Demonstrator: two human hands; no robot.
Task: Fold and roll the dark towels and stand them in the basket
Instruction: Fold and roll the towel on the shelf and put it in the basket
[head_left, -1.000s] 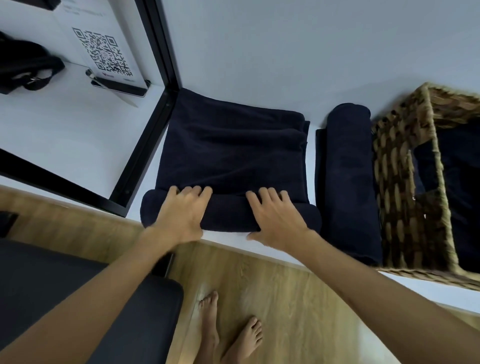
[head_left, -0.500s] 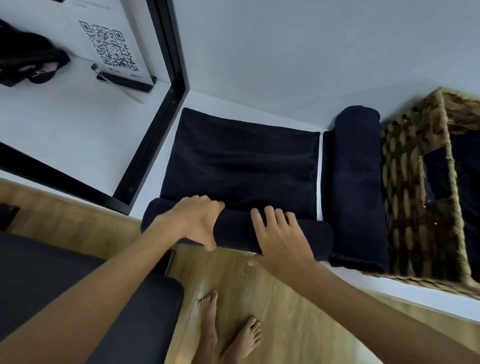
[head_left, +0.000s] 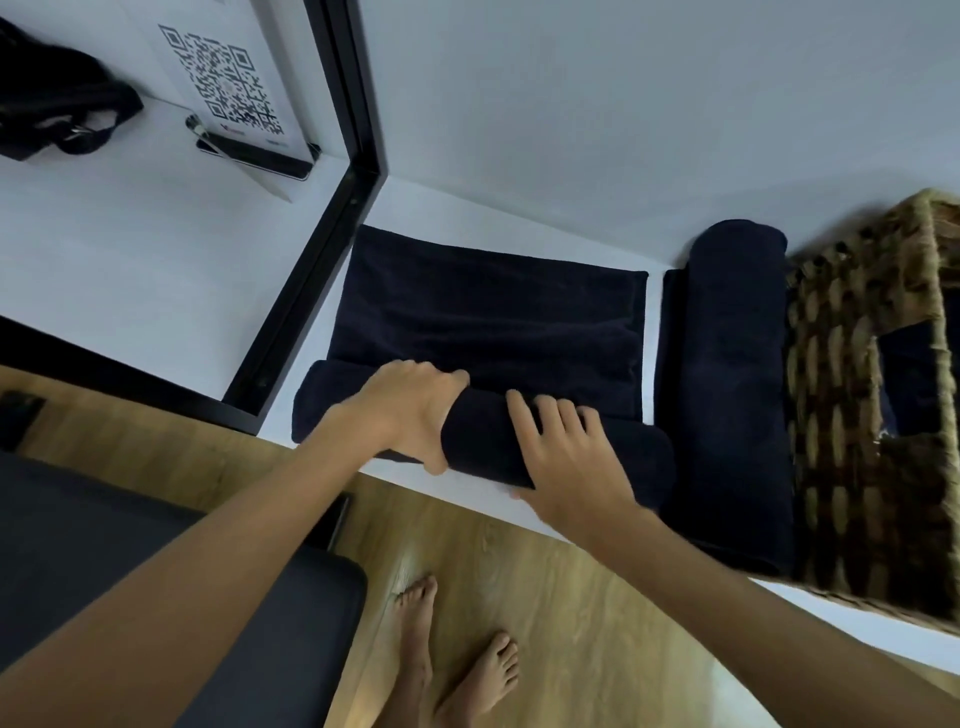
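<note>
Dark towel (head_left: 488, 322) lies mid-frame on our white worktop (head_left: 519, 218), its rolled edge running left to right. Our left hand (head_left: 410, 410) curls its fingers around the roll; our right hand (head_left: 566, 457) presses flat beside it. Unrolled cloth lies beyond, toward the frame's top.

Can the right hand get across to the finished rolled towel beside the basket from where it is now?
Probably yes. The right hand lies flat on the half-rolled towel, and the finished rolled towel lies just past that roll's right end, with nothing between them. The basket stands beyond it.
</note>
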